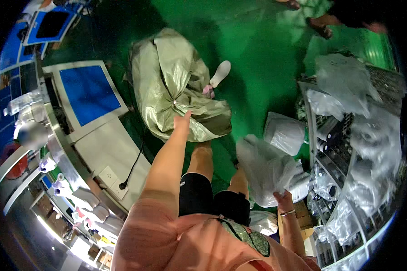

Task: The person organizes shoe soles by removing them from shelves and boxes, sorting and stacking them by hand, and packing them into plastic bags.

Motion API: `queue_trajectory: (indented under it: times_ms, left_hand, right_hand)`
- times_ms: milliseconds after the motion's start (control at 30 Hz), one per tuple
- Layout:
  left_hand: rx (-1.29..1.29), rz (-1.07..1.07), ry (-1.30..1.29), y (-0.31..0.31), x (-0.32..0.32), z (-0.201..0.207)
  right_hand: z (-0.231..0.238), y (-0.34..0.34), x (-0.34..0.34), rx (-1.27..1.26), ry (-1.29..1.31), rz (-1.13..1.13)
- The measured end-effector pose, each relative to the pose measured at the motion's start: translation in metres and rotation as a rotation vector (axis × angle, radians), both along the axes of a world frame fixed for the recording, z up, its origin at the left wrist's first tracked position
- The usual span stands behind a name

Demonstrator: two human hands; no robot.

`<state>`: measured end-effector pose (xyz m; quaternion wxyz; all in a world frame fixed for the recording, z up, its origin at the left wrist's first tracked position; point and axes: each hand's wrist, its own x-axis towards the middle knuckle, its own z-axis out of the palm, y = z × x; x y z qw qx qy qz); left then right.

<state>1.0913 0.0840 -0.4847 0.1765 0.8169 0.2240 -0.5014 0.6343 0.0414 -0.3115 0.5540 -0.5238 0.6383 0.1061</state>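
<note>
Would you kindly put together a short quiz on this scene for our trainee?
1. True or false: the person's left hand is on the rack at the right.
2. Which hand holds the translucent bag?
A) left
B) right
C) both
3. Fill in the colour: the floor is ____.

Key:
1. False; it is at the big sack.
2. B; the right hand grips it.
3. Green.
</note>
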Motion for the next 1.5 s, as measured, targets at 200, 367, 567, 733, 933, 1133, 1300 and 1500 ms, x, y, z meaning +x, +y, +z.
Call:
queue_trajectory:
  times_ms: [200, 367, 567, 733, 933, 1133, 1300, 1500]
  left_hand:
    - [0.38, 0.16, -0.322, 0.005, 0.032, -0.077]
    - [-0.178, 0.662, -0.263, 0.077, 0.087, -0.082]
    - [-0.732, 0.731, -0.099, 0.049, 0.082, 0.078]
    - [-1.147, 0.622, -0.123, 0.088, 0.077, 0.15]
    - [-1.08, 0.493, -0.244, 0.093, 0.081, 0.219]
    - [-0.959, 0.409, -0.28, 0.097, 0.089, 0.257]
    - [-0.862, 0.376, -0.327, 0.11, 0.101, 0.27]
    - [-0.789, 0.282, -0.183, 0.1, 0.112, 0.241]
  right_hand:
    - [-0.031, -0.032, 0.136, 0.218, -0.13, -0.261]
    - [-0.058, -0.049, 0.189, 0.301, -0.264, -0.181]
    - [-0.033, -0.061, 0.249, 0.585, -0.645, -0.015]
    - [-0.002, -0.063, 0.318, 0.74, -0.819, 0.358]
    - [-0.023, -0.015, 0.467, 0.807, -1.092, 0.196]
    - [-0.176, 0.083, 0.554, 0.365, -0.527, 0.703]
    - [-0.226, 0.056, 0.477, 0.153, -0.236, 1.186]
    - [-0.286, 0.067, 0.328, 0.422, -0.522, 1.363]
